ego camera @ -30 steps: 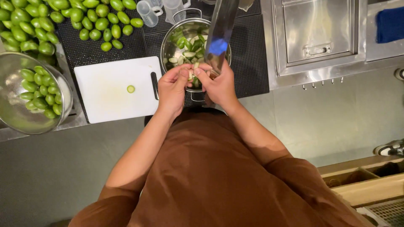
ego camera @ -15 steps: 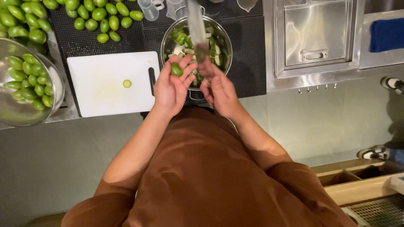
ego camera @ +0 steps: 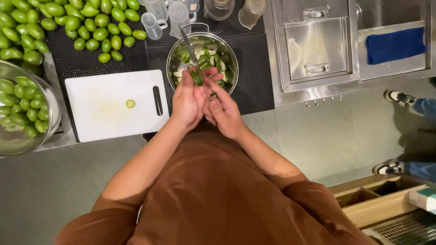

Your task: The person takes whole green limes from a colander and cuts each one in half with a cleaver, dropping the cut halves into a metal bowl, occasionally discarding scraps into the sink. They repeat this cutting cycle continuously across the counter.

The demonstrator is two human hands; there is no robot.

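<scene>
Hands are shown joined over the near rim of the metal pot (ego camera: 175, 61). A small green fruit (ego camera: 197, 78) is pinched at the fingertips of the left hand (ego camera: 187, 102), just beyond the thumb. The right hand (ego camera: 223, 110) is clenched round what is taken to be a knife handle, hidden in the fist; the blade (ego camera: 192, 51) runs up and away from the fingers across the pot. Half a second earlier the fruit was held lower, beside the left palm, and the blade pointed more steeply away; fruit and blade have since been brought together, which suggests a cut being made in hand above the cut pieces (ego camera: 213, 61). Left of the left hand lies the white cutting board (ego camera: 104, 113), bearing one green slice (ego camera: 130, 103).
</scene>
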